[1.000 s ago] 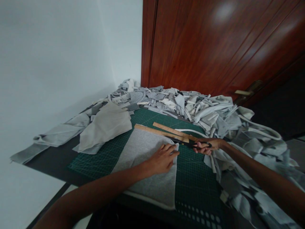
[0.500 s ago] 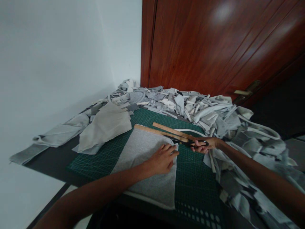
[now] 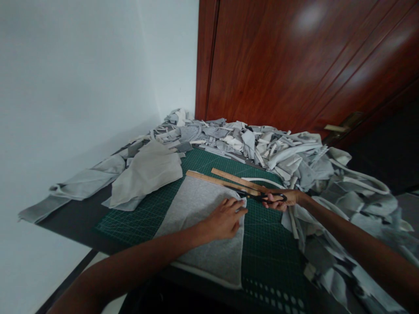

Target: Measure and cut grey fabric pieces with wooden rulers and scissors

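Grey cloth (image 3: 193, 203) lies on a green mat (image 3: 270, 235) beneath the loosely spread left hand (image 3: 225, 219); the right hand (image 3: 275, 199) clasps black scissors (image 3: 258, 197) at the cloth's edge.

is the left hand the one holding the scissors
No, the right hand grips the scissors, while the left hand rests on the gray cloth.
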`<state>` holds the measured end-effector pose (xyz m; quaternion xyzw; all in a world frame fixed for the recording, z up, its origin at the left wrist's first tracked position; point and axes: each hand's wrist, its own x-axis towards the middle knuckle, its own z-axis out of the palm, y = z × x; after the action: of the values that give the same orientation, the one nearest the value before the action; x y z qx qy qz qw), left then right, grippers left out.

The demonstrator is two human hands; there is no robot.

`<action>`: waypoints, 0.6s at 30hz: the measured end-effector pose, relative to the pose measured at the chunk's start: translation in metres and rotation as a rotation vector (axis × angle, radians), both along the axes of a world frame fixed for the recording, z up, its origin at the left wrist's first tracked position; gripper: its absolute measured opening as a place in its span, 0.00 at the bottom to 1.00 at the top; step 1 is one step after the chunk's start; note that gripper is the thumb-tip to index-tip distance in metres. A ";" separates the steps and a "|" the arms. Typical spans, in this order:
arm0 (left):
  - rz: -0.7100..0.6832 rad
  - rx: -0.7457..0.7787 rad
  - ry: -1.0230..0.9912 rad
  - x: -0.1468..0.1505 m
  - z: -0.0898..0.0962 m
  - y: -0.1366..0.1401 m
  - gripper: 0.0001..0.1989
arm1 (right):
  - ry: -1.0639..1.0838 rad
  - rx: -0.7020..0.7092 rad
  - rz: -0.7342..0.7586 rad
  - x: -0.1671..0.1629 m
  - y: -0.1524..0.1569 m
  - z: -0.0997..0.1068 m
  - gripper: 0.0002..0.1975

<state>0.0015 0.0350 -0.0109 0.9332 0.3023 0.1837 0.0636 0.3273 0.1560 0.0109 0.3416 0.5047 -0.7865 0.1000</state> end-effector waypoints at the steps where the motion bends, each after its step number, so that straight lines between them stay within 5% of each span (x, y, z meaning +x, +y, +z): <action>1: -0.001 -0.002 0.002 0.000 0.000 0.000 0.22 | 0.005 -0.003 0.004 0.000 0.000 -0.001 0.35; 18: -0.001 0.005 -0.005 0.001 0.002 -0.001 0.22 | -0.018 0.098 -0.015 -0.005 -0.006 0.008 0.34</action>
<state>0.0021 0.0341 -0.0094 0.9331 0.3012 0.1867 0.0619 0.3223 0.1503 0.0192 0.3571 0.5390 -0.7585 0.0817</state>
